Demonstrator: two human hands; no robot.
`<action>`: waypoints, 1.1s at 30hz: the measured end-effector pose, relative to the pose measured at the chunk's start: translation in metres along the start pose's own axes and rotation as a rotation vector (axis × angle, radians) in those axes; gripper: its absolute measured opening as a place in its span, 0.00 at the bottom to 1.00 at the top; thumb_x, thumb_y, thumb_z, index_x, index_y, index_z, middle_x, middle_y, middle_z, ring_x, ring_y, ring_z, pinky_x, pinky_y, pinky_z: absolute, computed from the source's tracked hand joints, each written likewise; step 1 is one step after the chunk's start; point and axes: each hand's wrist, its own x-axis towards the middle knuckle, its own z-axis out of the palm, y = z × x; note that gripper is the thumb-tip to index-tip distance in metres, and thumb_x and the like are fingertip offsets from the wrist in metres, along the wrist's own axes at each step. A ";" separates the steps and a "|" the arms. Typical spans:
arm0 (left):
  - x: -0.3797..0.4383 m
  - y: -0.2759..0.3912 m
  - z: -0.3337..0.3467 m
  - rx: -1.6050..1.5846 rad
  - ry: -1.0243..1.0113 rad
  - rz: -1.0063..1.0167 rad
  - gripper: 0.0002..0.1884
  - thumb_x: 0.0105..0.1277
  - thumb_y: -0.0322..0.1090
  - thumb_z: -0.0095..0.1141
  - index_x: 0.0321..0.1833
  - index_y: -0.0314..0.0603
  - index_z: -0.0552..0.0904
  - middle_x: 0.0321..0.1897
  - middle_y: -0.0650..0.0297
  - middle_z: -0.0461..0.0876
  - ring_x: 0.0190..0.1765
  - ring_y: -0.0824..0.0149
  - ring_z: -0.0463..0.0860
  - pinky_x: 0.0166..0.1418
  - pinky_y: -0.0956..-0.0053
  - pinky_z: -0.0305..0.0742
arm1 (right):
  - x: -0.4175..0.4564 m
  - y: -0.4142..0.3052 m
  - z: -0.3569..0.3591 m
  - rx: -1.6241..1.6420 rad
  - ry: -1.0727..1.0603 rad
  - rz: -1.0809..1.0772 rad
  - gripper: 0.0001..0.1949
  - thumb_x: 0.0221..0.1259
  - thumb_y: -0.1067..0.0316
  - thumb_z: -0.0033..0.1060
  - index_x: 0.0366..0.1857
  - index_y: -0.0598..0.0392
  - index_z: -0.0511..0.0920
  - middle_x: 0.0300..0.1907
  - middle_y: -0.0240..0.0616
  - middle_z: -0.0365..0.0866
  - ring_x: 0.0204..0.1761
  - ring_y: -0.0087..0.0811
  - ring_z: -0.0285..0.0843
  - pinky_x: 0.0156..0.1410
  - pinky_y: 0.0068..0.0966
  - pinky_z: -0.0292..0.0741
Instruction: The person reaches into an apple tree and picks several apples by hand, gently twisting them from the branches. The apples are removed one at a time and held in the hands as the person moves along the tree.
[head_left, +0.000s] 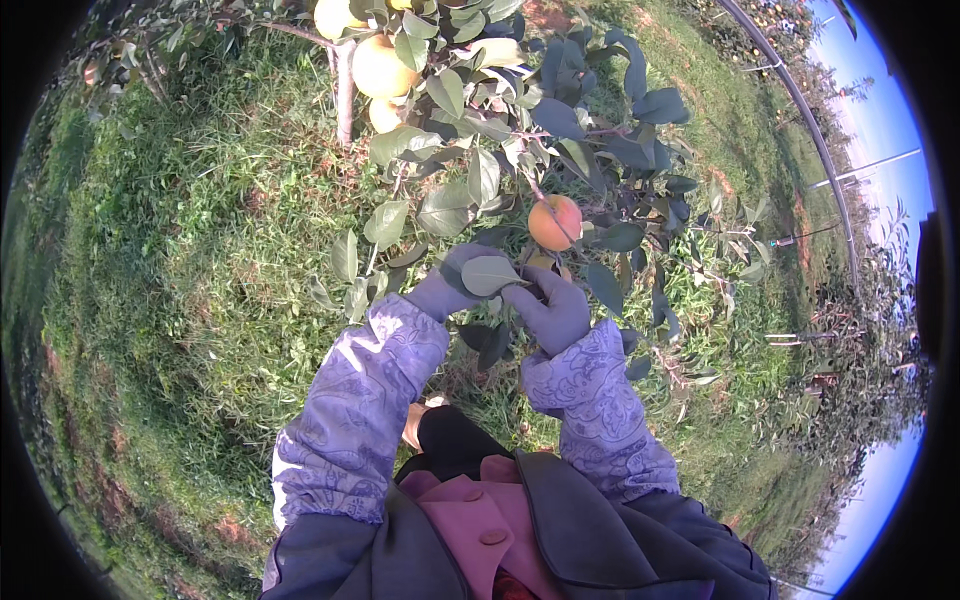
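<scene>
Both my hands wear pale gloves and reach in among the leaves of an apple branch. My left hand (457, 281) is partly covered by a broad leaf (487, 276), and its fingertips are hidden. My right hand (553, 309) is bent beside it, thumb and fingers close together at the leaf's tip; whether they pinch anything cannot be told. A yellowish fruit (541, 262) shows partly just behind my right fingers. Above it a red-orange apple (555, 223) hangs on the branch with a thin twig across it.
Several yellow apples (384, 67) hang at the top beside a thin trunk (345, 94). Leafy twigs (675, 217) spread to the right of my hands. Grass (187, 300) covers the ground. A dark curved pipe or wire (814, 124) runs along the right, with more trees beyond.
</scene>
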 end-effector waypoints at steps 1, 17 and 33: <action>0.002 -0.001 -0.003 0.143 -0.022 -0.013 0.11 0.67 0.36 0.63 0.50 0.44 0.87 0.44 0.62 0.88 0.45 0.64 0.87 0.50 0.71 0.82 | 0.005 -0.001 0.004 -0.056 -0.028 -0.012 0.24 0.67 0.55 0.65 0.60 0.60 0.79 0.38 0.32 0.86 0.33 0.21 0.82 0.40 0.22 0.80; 0.027 0.020 0.021 -0.817 0.263 -0.338 0.17 0.72 0.40 0.61 0.58 0.41 0.81 0.41 0.66 0.86 0.37 0.70 0.83 0.41 0.71 0.80 | 0.024 0.079 0.015 -0.177 0.024 -0.103 0.11 0.65 0.65 0.65 0.46 0.55 0.87 0.40 0.44 0.88 0.44 0.35 0.87 0.52 0.32 0.81; 0.053 0.013 -0.014 -0.522 0.366 -0.141 0.11 0.68 0.30 0.62 0.51 0.36 0.82 0.38 0.61 0.84 0.41 0.70 0.82 0.45 0.71 0.78 | -0.019 0.000 0.042 -0.015 0.093 0.132 0.14 0.69 0.63 0.60 0.50 0.62 0.83 0.32 0.37 0.84 0.34 0.27 0.83 0.40 0.27 0.79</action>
